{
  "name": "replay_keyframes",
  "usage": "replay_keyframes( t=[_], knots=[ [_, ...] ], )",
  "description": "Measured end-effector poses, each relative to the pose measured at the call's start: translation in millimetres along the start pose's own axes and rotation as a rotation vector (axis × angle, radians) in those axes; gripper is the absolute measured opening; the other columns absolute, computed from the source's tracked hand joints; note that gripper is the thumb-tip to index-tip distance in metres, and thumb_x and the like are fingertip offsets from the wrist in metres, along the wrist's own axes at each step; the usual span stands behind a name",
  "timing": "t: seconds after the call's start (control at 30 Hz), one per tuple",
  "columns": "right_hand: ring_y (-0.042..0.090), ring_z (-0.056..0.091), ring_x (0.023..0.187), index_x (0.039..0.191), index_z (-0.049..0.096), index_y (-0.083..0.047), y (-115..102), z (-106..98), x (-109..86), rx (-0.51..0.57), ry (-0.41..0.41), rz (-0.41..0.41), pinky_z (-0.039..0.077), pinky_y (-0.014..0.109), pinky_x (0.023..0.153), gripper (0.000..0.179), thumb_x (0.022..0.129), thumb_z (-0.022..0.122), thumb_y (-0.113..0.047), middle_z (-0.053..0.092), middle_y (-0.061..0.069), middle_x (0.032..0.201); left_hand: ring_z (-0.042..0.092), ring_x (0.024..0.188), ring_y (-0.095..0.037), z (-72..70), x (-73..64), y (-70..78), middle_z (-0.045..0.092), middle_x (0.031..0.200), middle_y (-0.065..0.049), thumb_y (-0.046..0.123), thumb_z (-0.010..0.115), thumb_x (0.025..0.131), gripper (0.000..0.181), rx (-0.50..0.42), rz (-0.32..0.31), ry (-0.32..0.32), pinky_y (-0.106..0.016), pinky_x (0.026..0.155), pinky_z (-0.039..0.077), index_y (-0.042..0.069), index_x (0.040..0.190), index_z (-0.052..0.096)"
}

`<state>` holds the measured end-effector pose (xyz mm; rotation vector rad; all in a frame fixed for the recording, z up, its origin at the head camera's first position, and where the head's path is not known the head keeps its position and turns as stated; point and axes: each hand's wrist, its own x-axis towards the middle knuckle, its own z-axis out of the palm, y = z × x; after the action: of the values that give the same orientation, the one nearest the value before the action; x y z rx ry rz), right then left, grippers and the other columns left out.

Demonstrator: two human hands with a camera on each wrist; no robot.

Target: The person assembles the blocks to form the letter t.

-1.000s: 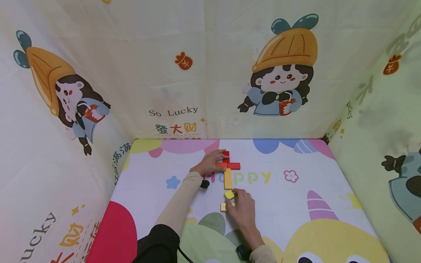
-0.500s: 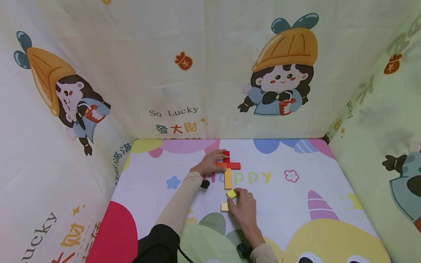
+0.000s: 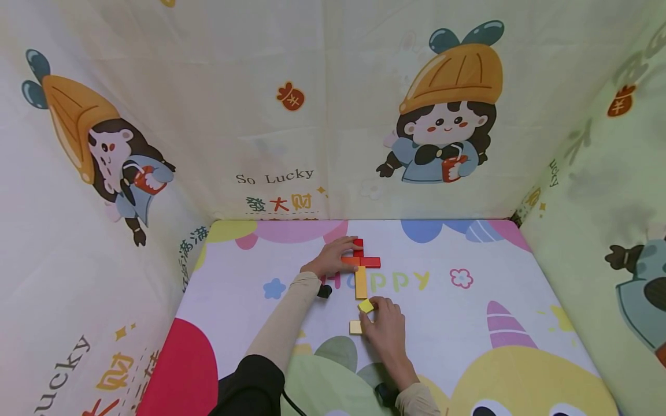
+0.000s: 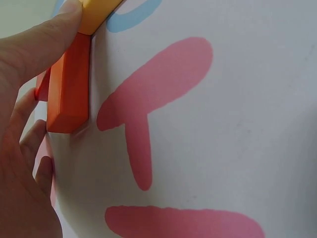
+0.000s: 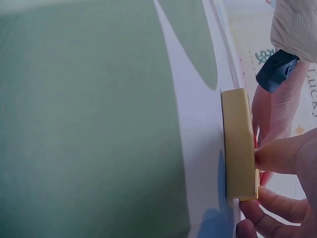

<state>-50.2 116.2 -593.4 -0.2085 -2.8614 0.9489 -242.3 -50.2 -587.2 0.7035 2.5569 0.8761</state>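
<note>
My left hand (image 3: 329, 258) is around the far end of a block figure. Its thumb touches where an orange block (image 4: 69, 89) meets an amber block (image 3: 361, 283), and its fingertips reach an upright-lying red block (image 3: 358, 245). Another red block (image 3: 370, 263) extends rightward from the orange one. In the right hand (image 3: 386, 330), a small yellow block (image 3: 366, 306) is pinched between thumb and fingers, turned at an angle just below the amber block's near end. A cream block (image 5: 240, 144) lies nearer the body, partly hidden by the right hand in the head view.
A printed mat (image 3: 442, 323) covers the table, with cartoon-printed cloth (image 3: 354, 127) rising behind it and at both sides. Small black devices (image 3: 324, 291) sit at the wrists. A black cable (image 3: 293, 403) runs by the left sleeve.
The right hand and the yellow block have shifted slightly right and away from the body, then nearly stopped. My left hand and the other blocks stay in place.
</note>
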Motion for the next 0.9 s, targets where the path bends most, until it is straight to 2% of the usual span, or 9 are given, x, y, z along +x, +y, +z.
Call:
replay_keyframes(
  t=[0.3, 0.53, 0.9],
  knots=[
    [0.024, 0.056, 0.092, 0.116, 0.068, -0.008, -2.1, -2.5, 0.6, -0.002, -0.031, 0.008, 0.045, 0.041, 0.081, 0.037, 0.087, 0.082, -0.027, 0.068, 0.007, 0.104, 0.020, 0.162, -0.019, -1.0, -0.3, 0.5, 0.029, 0.173, 0.009, 0.040, 0.079, 0.092, 0.064, 0.000, 0.002, 0.000, -0.055, 0.130, 0.025, 0.034, 0.151, 0.056],
    [0.025, 0.057, 0.101, 0.123, 0.064, -0.009, -1.6, -5.7, -3.2, -0.004, -0.063, 0.015, 0.049, 0.044, 0.089, 0.044, 0.088, 0.081, -0.030, 0.067, 0.009, 0.115, 0.020, 0.162, -0.018, -1.4, -1.0, 1.5, 0.029, 0.172, 0.010, 0.040, 0.079, 0.092, 0.064, 0.007, 0.002, -0.002, -0.054, 0.130, 0.025, 0.035, 0.151, 0.055],
    [0.025, 0.058, 0.106, 0.126, 0.061, -0.010, 5.4, -13.2, -17.2, 0.012, -0.095, -0.079, 0.050, 0.044, 0.090, 0.051, 0.086, 0.085, -0.030, 0.064, 0.009, 0.122, 0.022, 0.161, -0.021, -3.7, -4.0, 5.2, 0.030, 0.172, 0.007, 0.036, 0.079, 0.092, 0.063, -0.020, 0.010, -0.002, -0.056, 0.129, 0.026, 0.031, 0.150, 0.056]
  ],
)
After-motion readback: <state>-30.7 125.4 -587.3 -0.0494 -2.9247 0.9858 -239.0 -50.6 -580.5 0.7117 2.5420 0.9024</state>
